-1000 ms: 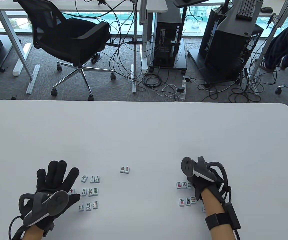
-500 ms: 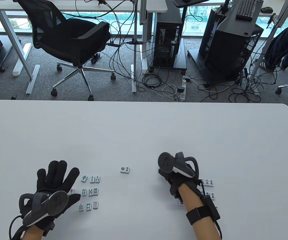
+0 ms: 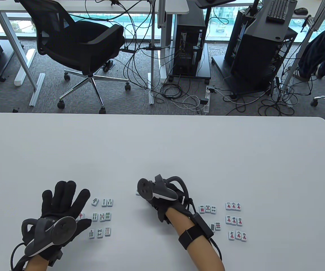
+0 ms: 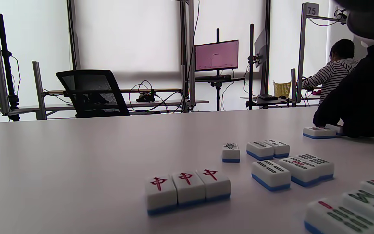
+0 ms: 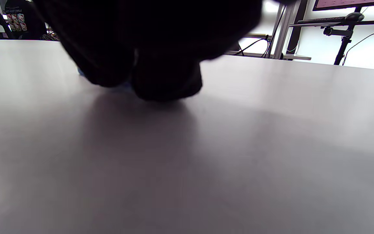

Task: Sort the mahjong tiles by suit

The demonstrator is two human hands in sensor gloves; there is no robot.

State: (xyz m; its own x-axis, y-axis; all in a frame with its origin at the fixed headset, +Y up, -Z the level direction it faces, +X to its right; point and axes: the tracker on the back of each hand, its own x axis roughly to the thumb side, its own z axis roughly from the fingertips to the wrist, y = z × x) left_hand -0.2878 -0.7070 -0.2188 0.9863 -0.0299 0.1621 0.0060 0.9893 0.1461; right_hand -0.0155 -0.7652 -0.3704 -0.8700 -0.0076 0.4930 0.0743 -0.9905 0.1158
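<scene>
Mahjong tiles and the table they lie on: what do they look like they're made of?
The white mahjong tiles with blue bases look like moulded plastic or resin: glossy, rounded edges, two colour layers, painted engraved marks. The pale grey table seems to be smooth laminate with a satin finish: it gives soft, blurred reflections in the right wrist view. Neither is certain from looks alone.

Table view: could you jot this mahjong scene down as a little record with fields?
left hand: flat on the table, fingers spread, beside the bamboo tiles
right hand: reaching over the loose dot tiles; grip hidden
red-character tiles: three in a row
number-character tiles: three rows of three, far right
dot tiles: grouped beside them
</scene>
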